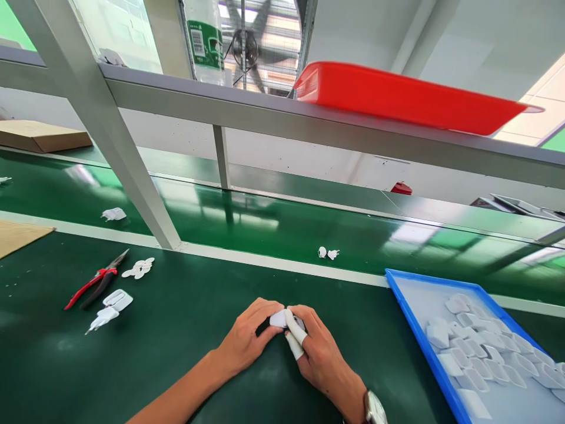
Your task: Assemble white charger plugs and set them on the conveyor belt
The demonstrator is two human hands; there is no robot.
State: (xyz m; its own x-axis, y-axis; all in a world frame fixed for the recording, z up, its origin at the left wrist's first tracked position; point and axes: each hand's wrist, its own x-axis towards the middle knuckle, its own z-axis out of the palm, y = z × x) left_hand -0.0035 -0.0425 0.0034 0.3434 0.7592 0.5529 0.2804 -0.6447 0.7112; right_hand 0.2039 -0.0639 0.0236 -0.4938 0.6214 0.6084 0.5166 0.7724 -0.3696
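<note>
Between both hands, above the green tabletop, is a small white plastic piece (278,319), partly hidden by fingers. My left hand (247,337) pinches its left end between thumb and fingertips. My right hand (318,347) closes on its right end, with white covers on the thumb and a finger and a watch (375,407) at the wrist. To the right, a blue-rimmed tray (421,338) bears many loose white plastic housings (479,347). Off to the left lie two white plug-like pieces (110,309) and a little group of flat white parts (138,268).
Long-nose pliers (99,280) with red and black handles lie at left. Behind the white table edge runs a glossy green belt (273,227) carrying small white parts (328,253). A metal shelf frame (265,106) overhead supports a red tray (397,97) and a plastic bottle (205,44).
</note>
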